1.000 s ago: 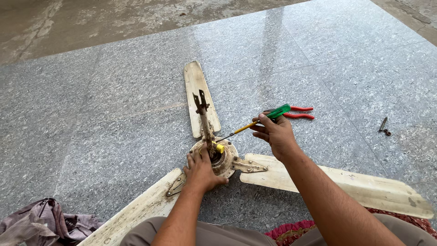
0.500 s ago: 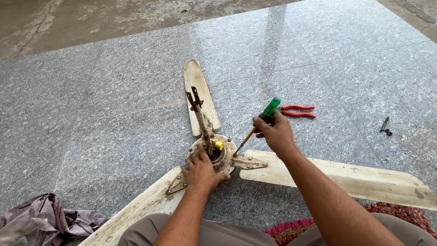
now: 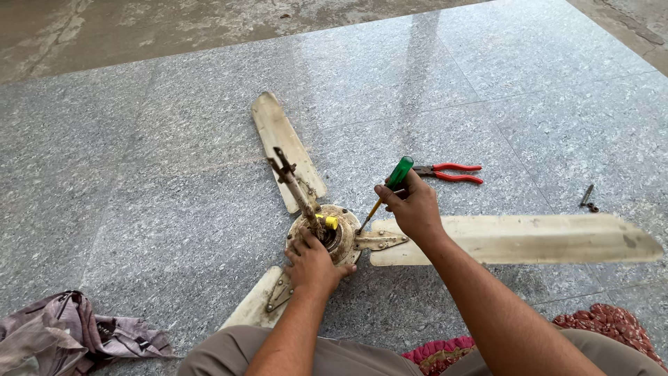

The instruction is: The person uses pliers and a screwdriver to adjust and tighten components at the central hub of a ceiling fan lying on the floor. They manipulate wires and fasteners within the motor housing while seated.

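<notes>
An old cream ceiling fan lies on the grey stone floor, its round motor hub (image 3: 346, 230) in front of me with a rusty rod (image 3: 296, 185) sticking up from it. My left hand (image 3: 313, 263) rests on the near side of the hub, pressing it down. A green-handled screwdriver (image 3: 387, 189) is gripped in my right hand (image 3: 413, 206), its tip angled down onto the hub's right edge by a blade bracket (image 3: 379, 240). A small yellow part (image 3: 327, 221) sits on top of the hub.
Three blades spread from the hub: far (image 3: 282, 146), right (image 3: 529, 238), near left (image 3: 254, 317). Red-handled pliers (image 3: 449, 173) lie past my right hand. Small metal pieces (image 3: 588, 198) sit far right, a crumpled cloth (image 3: 66, 335) bottom left, a red mat (image 3: 605, 322) beside my knees.
My right hand has tilted the screwdriver from nearly flat to steeply upright, bringing its tip down to the hub's right edge. The left hand stayed on the hub.
</notes>
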